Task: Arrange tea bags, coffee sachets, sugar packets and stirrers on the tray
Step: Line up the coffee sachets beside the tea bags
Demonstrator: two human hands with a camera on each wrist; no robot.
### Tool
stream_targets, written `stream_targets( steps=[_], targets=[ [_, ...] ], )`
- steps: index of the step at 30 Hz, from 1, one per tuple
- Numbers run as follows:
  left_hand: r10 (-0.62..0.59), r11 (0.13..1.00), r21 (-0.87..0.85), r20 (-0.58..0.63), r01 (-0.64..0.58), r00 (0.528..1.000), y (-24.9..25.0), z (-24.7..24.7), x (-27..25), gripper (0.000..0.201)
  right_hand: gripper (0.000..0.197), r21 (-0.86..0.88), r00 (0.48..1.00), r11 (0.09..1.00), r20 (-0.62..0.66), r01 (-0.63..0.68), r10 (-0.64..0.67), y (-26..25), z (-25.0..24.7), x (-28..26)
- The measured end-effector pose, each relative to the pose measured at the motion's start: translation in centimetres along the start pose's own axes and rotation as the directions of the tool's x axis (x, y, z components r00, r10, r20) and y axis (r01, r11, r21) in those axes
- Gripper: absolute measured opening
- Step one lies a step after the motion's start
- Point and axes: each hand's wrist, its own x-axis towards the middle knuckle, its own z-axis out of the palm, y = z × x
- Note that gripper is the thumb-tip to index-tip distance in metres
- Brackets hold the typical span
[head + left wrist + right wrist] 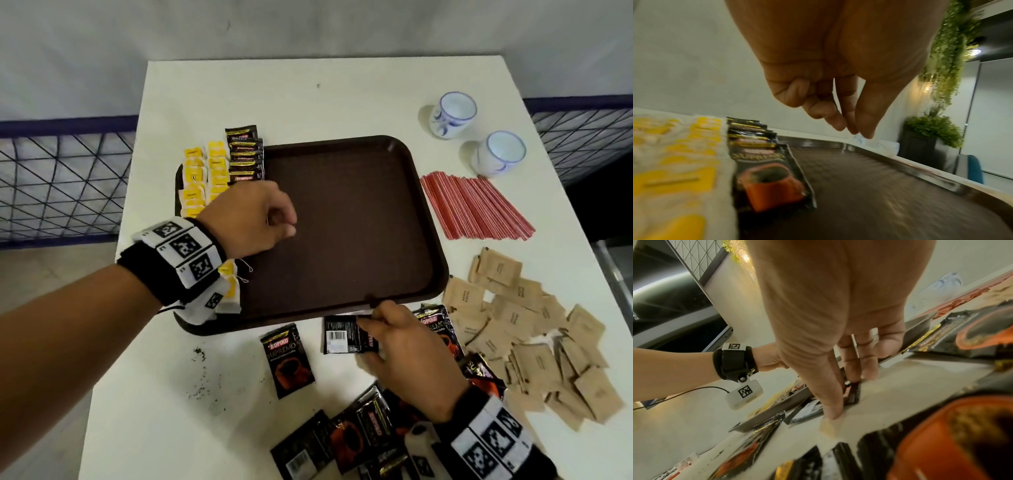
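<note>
A brown tray (342,222) lies in the middle of the white table. Yellow tea bags (202,174) fill two columns along its left side, with a row of black coffee sachets (245,154) beside them. My left hand (281,219) hovers over the tray just right of that row, fingers loosely curled and holding nothing. The left wrist view shows its fingertips (855,129) gathered above the sachet row (766,178). My right hand (368,335) pinches a coffee sachet (340,335), barcode side up, on the table at the tray's front edge. The right wrist view shows this sachet (853,395) between thumb and fingers.
Red stirrers (476,205) lie in a bundle right of the tray, and brown sugar packets (534,339) are heaped at front right. Two white-and-blue cups (454,114) stand at back right. Loose coffee sachets (287,359) and dark spilled grains (200,377) lie near the front.
</note>
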Motion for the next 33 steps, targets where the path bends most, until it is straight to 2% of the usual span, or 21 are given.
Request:
stream_targets(
  steps=[5, 8, 11, 13, 15, 18, 20, 22, 24, 25, 27, 29, 31, 33],
  targets=[
    [0.060, 0.998, -0.007, 0.105, -0.059, 0.993, 2.0, 2.0, -1.2, 0.006, 0.027, 0.056, 0.986, 0.995, -0.148, 0.085, -0.076, 0.1, 0.4, -0.8],
    [0.088, 0.996, -0.032, 0.145, -0.084, 0.985, 3.0, 2.3, -1.6, 0.007, 0.020, 0.103, 0.963, 0.987, -0.251, 0.124, -0.095, 0.1, -0.7, -1.1],
    [0.127, 0.974, -0.213, 0.221, -0.079, 0.967, 5.4, 2.1, -2.3, 0.018, 0.020, 0.133, 0.931, 0.976, -0.347, 0.172, -0.117, -0.4, -2.6, -0.4],
    [0.136, 0.930, -0.368, 0.342, -0.001, 0.930, 7.2, 2.1, -2.8, 0.032, 0.018, 0.140, 0.912, 0.965, -0.381, 0.221, -0.153, -0.9, -3.8, 0.6],
    [0.168, 0.893, -0.448, 0.404, 0.035, 0.899, 7.9, 2.6, -3.1, 0.033, 0.019, 0.195, 0.894, 0.944, -0.416, 0.265, -0.164, -1.5, -4.7, 1.5],
    [0.138, 0.908, -0.418, 0.339, 0.018, 0.931, 7.3, 2.9, -2.8, 0.029, 0.025, 0.416, 0.905, 0.885, -0.426, 0.208, -0.012, -1.9, -5.4, 2.6],
    [0.089, 0.900, -0.433, 0.307, 0.056, 0.948, 6.5, 2.6, -2.7, 0.028, 0.030, 0.579, 0.929, 0.812, -0.334, 0.071, 0.157, -1.7, -5.5, 3.2],
    [0.060, 0.871, -0.482, 0.296, 0.095, 0.953, 5.7, 2.4, -2.9, 0.027, 0.025, 0.699, 0.939, 0.714, -0.232, -0.020, 0.253, -1.6, -5.5, 3.9],
    [0.037, 0.863, -0.493, 0.284, 0.113, 0.958, 5.1, 2.1, -3.1, 0.028, 0.017, 0.765, 0.949, 0.643, -0.184, -0.026, 0.256, -1.9, -5.4, 4.5],
    [0.026, 0.867, -0.485, 0.277, 0.117, 0.960, 4.8, 2.1, -3.2, 0.028, 0.016, 0.765, 0.954, 0.644, -0.183, -0.014, 0.238, -2.1, -5.4, 4.8],
    [0.014, 0.877, -0.468, 0.262, 0.114, 0.965, 4.6, 1.8, -3.4, 0.027, 0.015, 0.727, 0.960, 0.686, -0.200, 0.010, 0.198, -2.5, -5.4, 5.4],
    [0.027, 0.875, -0.476, 0.238, 0.092, 0.971, 4.7, 1.7, -3.5, 0.018, 0.014, 0.690, 0.963, 0.723, -0.215, 0.031, 0.164, -2.9, -5.6, 5.7],
    [0.016, 0.884, -0.460, 0.215, 0.087, 0.977, 4.6, 1.4, -3.2, 0.008, 0.012, 0.680, 0.961, 0.731, -0.235, 0.057, 0.144, -3.3, -5.6, 5.9],
    [-0.022, 0.914, -0.394, 0.189, 0.097, 0.982, 3.8, 0.7, -2.7, 0.006, 0.009, 0.680, 0.956, 0.730, -0.252, 0.065, 0.150, -3.3, -5.6, 5.8]
  ],
)
